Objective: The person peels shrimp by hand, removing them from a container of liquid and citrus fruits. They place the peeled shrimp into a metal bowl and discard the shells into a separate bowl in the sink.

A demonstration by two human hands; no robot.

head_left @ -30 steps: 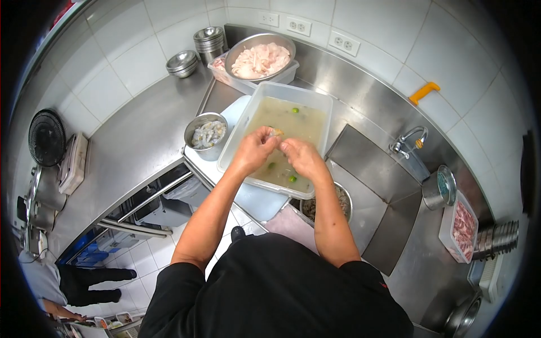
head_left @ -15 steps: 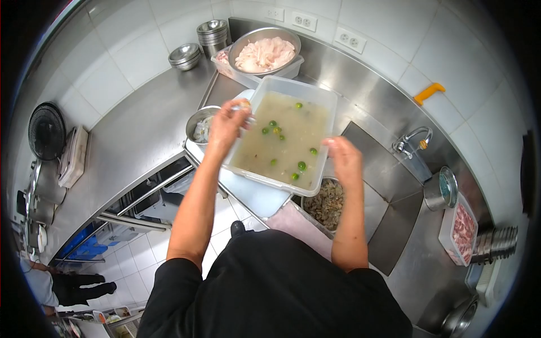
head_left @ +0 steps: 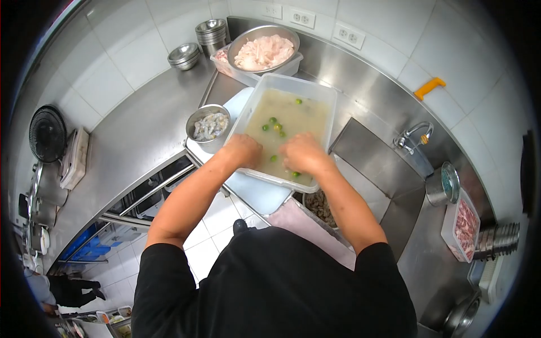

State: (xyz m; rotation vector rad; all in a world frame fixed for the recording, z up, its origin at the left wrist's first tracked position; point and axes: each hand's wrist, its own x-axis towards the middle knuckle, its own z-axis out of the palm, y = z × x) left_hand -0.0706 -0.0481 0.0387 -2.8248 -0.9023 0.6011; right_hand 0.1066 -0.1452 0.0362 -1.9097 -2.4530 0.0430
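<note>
A clear plastic tub of cloudy liquid stands before me, with several small green citrus fruits floating in it. My left hand reaches over the tub's left side, fingers curled down into the liquid and hidden. Opposite it, my right hand dips its fingers into the same liquid; their tips are out of sight. Whether either hand holds anything cannot be made out. Left of the tub, a round metal bowl contains pale, peeled-looking shrimp.
Below the tub, a container of brownish shells sits by the metal sink with its faucet. Behind is a metal bowl of pale meat. A tub of red meat lies right. Another person stands far left.
My left hand has come down from near the shrimp bowl into the tub, uncovering the bowl. My right hand has moved left from the tub's right rim into the liquid.
</note>
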